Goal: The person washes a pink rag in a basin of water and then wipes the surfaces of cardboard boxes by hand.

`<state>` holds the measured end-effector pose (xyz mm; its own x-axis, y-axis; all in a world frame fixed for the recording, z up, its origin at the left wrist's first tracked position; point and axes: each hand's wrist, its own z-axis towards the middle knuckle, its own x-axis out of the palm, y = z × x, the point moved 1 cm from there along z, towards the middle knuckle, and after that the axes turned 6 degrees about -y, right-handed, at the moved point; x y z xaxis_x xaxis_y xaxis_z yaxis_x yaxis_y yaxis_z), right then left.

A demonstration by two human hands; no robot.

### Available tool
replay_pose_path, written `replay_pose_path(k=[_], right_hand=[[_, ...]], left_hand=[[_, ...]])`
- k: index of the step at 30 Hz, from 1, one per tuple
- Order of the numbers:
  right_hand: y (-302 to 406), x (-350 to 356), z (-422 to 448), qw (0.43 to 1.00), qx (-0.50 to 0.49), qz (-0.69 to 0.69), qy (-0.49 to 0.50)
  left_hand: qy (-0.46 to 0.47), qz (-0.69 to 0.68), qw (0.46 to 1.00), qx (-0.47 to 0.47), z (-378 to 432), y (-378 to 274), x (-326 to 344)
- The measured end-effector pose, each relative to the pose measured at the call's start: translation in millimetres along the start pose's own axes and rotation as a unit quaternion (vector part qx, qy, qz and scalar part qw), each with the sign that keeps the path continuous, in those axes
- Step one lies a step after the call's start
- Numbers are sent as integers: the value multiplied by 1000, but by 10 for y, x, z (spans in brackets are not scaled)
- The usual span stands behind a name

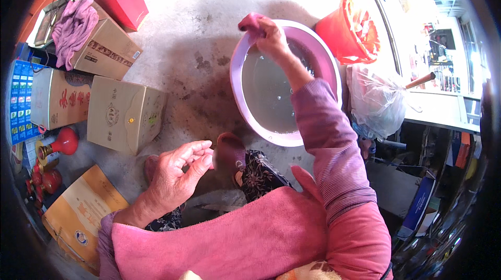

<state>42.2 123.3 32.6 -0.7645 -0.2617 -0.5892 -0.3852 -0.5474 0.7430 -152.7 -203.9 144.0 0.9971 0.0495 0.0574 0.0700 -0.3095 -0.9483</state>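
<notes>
My right hand (271, 37) grips a dark pink cloth (251, 23) over the far left rim of a pale purple plastic basin (237, 64). Greyish water (268, 92) with a few bubbles stands in the basin, on the concrete floor. My left hand (184, 170) is raised above my lap, nearer to me than the basin, its fingers curled and thumb extended. A blurred patch lies at its fingertips, so whether it holds something small cannot be told. A pink towel-like cloth (227, 241) covers my lap and reaches my left wrist.
Cardboard boxes (113, 115) stand on the left, one with a purple towel (74, 31) on top. An orange-yellow carton (84, 213) lies nearer. Right of the basin are a red lined bucket (344, 31) and a knotted plastic bag (375, 100). My shoe (231, 151) is below the basin.
</notes>
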Motion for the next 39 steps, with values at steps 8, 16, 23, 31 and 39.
replay_pose_path(k=[8, 16, 23, 31, 39], right_hand=[[977, 190, -1524, 970, -68, -89, 214], [1024, -733, -3039, 938, -62, -213, 266], [541, -1890, -3335, 903, 377, -203, -41], [488, -2025, -2883, 899, 397, 43, -182], [867, -1011, -2511, 956, 261, -121, -59]], left_hand=[[-6, 34, 999, -30, -86, -77, -94], [-27, 6, 1000, -6, -138, -22, -152], [-26, 30, 999, -17, -110, 49, -127], [-20, 14, 999, -46, -28, 105, 8], [-5, 43, 998, -37, -18, 123, -5]])
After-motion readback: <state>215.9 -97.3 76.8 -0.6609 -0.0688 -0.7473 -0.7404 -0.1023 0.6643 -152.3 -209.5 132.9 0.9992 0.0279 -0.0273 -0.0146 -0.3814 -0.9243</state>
